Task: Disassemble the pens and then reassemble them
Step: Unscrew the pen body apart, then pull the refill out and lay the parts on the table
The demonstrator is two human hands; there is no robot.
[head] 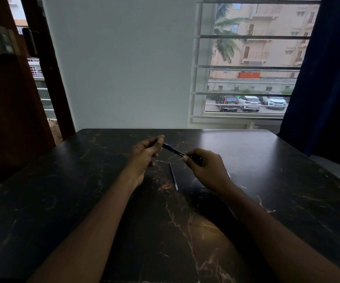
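Two bare forearms reach in from the bottom edge of the frame, one on each side. No sleeves cover them; both arms are uncovered from the lower edge up to the wrists. The bare left hand (144,154) has no ring, watch or band visible on it. The bare right hand (205,166) is likewise free of any visible jewellery or glove. Fingernails are short. The dim light hides finer detail of the hands.
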